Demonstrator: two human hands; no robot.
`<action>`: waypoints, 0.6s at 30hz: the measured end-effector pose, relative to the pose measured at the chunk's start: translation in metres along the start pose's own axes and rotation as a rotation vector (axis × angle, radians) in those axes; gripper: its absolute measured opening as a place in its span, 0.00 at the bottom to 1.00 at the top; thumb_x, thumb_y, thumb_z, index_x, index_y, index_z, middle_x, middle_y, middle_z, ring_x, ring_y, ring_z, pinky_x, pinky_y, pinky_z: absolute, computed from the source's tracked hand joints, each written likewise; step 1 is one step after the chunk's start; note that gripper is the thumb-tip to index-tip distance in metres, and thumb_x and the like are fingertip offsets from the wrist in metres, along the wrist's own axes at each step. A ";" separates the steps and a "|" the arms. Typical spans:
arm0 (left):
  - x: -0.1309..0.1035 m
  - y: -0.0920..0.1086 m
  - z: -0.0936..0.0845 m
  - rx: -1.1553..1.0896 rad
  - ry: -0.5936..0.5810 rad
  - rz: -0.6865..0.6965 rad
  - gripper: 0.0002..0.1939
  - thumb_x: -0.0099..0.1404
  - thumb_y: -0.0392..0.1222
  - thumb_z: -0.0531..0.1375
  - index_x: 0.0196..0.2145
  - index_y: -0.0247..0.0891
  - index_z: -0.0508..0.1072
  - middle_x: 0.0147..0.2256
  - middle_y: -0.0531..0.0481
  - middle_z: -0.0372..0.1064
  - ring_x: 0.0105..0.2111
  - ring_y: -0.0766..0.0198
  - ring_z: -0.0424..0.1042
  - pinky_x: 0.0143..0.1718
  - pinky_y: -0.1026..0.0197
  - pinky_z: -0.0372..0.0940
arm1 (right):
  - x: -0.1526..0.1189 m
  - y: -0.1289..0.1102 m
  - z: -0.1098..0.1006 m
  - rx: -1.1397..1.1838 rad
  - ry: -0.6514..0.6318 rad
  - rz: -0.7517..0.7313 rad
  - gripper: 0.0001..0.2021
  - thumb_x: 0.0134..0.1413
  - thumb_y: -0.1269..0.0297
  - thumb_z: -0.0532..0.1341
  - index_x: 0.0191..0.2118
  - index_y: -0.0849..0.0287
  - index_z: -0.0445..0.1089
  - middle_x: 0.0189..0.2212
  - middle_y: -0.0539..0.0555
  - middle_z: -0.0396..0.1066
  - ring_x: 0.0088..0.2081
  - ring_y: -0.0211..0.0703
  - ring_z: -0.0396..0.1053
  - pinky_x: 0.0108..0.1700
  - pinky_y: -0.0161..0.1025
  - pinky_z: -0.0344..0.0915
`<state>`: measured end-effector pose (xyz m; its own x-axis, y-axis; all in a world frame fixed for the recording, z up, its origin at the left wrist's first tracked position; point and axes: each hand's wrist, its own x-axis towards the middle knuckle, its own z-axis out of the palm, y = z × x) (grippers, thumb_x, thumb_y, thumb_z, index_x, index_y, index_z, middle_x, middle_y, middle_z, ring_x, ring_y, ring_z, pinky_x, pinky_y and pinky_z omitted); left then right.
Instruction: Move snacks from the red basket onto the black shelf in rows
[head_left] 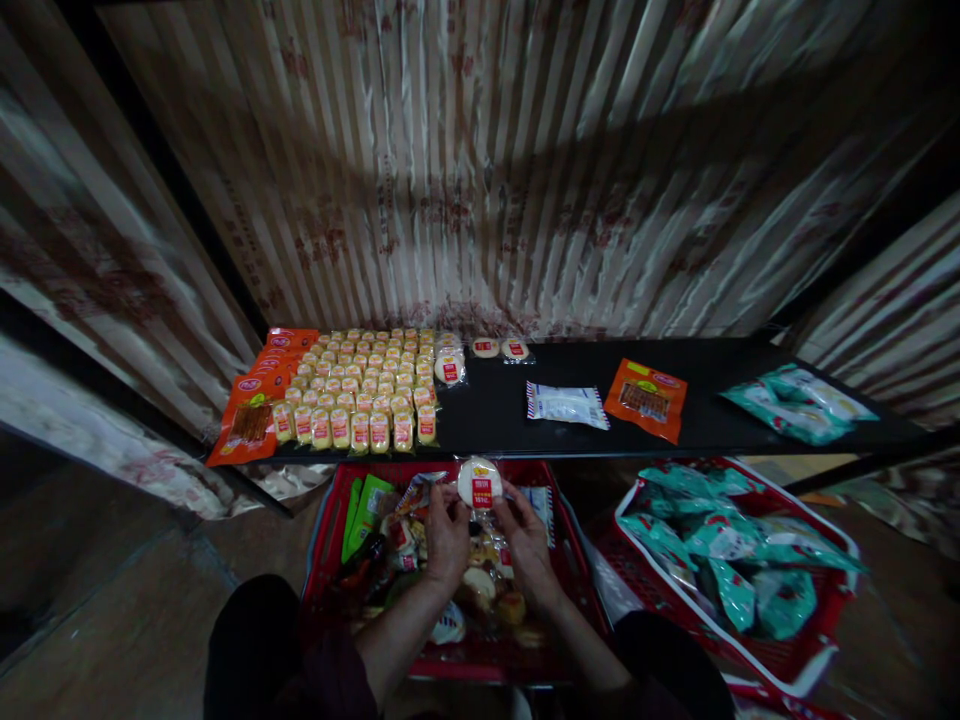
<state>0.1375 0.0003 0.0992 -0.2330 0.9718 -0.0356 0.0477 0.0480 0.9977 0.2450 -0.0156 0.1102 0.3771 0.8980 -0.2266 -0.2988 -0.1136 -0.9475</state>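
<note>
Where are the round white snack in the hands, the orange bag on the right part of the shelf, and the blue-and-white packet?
Round white snack [477,482]: head view, on its wrapped front.
Orange bag [645,400]: head view, on its middle.
Blue-and-white packet [568,405]: head view, on its wrapper.

Pleated, faintly patterned curtains [465,180] hang behind a black shelf [487,410] above dim floor tiles [127,600].

Reddish florals on beige curtain [450,200]; black on shelf [480,420]; white-rimmed red on right basket [806,665]; teal on bags [731,535].
</note>
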 end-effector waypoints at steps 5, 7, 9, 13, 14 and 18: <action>0.004 0.003 0.000 0.011 -0.003 -0.015 0.07 0.56 0.30 0.54 0.33 0.39 0.63 0.31 0.50 0.68 0.32 0.64 0.69 0.38 0.60 0.64 | 0.005 0.004 0.001 0.028 -0.027 0.010 0.26 0.40 0.51 0.68 0.49 0.52 0.71 0.40 0.52 0.76 0.41 0.48 0.73 0.45 0.44 0.69; 0.005 0.003 0.000 0.010 -0.007 -0.022 0.07 0.56 0.30 0.54 0.33 0.39 0.63 0.31 0.50 0.68 0.32 0.64 0.69 0.38 0.60 0.64 | 0.006 0.005 0.001 0.022 -0.023 0.003 0.26 0.40 0.51 0.68 0.48 0.53 0.72 0.41 0.52 0.76 0.42 0.48 0.72 0.45 0.43 0.69; 0.006 0.001 0.000 -0.009 -0.021 -0.023 0.07 0.56 0.30 0.54 0.33 0.39 0.63 0.32 0.49 0.68 0.33 0.63 0.69 0.38 0.59 0.64 | 0.007 0.004 0.002 0.023 -0.030 -0.004 0.26 0.40 0.50 0.68 0.48 0.53 0.72 0.41 0.52 0.76 0.42 0.48 0.72 0.45 0.44 0.69; 0.007 0.000 0.002 -0.056 -0.021 -0.024 0.06 0.57 0.32 0.54 0.34 0.38 0.63 0.33 0.49 0.68 0.34 0.63 0.70 0.40 0.58 0.64 | 0.005 -0.004 0.005 0.036 -0.057 0.004 0.26 0.41 0.51 0.68 0.48 0.52 0.72 0.42 0.52 0.76 0.42 0.49 0.73 0.46 0.45 0.69; 0.008 0.001 0.002 -0.057 -0.015 -0.024 0.06 0.57 0.32 0.54 0.34 0.38 0.64 0.33 0.49 0.68 0.34 0.63 0.70 0.40 0.59 0.64 | 0.004 -0.006 0.006 0.031 -0.062 0.005 0.26 0.41 0.51 0.68 0.48 0.52 0.72 0.42 0.52 0.76 0.42 0.49 0.72 0.46 0.45 0.69; 0.009 0.004 0.002 -0.019 0.019 -0.017 0.06 0.57 0.31 0.54 0.34 0.39 0.64 0.32 0.50 0.68 0.34 0.64 0.69 0.39 0.60 0.63 | 0.003 -0.012 0.007 0.001 -0.075 0.012 0.28 0.39 0.51 0.69 0.49 0.53 0.70 0.40 0.53 0.76 0.41 0.49 0.72 0.46 0.46 0.69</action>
<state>0.1379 0.0102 0.1026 -0.2521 0.9663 -0.0515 0.0249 0.0597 0.9979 0.2432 -0.0088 0.1221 0.3068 0.9260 -0.2202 -0.3037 -0.1241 -0.9447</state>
